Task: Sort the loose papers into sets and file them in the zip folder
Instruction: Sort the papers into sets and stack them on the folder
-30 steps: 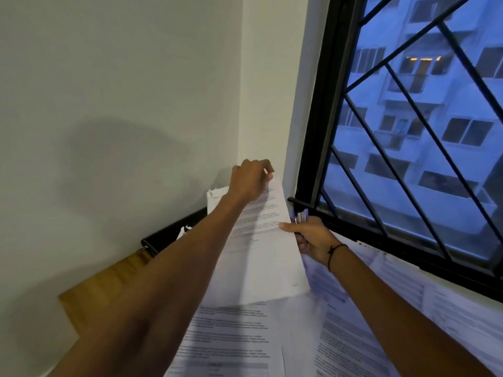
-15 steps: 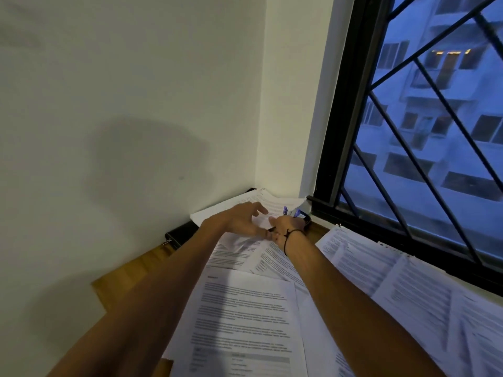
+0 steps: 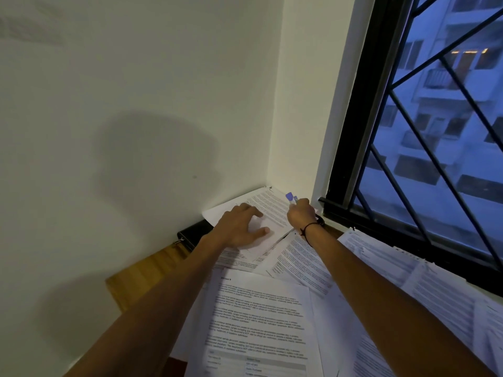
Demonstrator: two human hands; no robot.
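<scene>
Wooden tabletop (image 3: 141, 278) corner: left hand (image 3: 239, 227) flat on white stapled sheets (image 3: 268, 210); right hand (image 3: 300, 216) grips blue-capped pens (image 3: 290, 197). We'd square edges first.

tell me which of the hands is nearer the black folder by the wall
Left. The left hand lies flat on the corner sheet, just right of the black folder. The right hand holds blue-tipped pens farther off, toward the window frame.

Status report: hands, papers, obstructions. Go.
Left hand flat on corner paper set. Right hand grips pens. Black zip folder partly under papers.
</scene>
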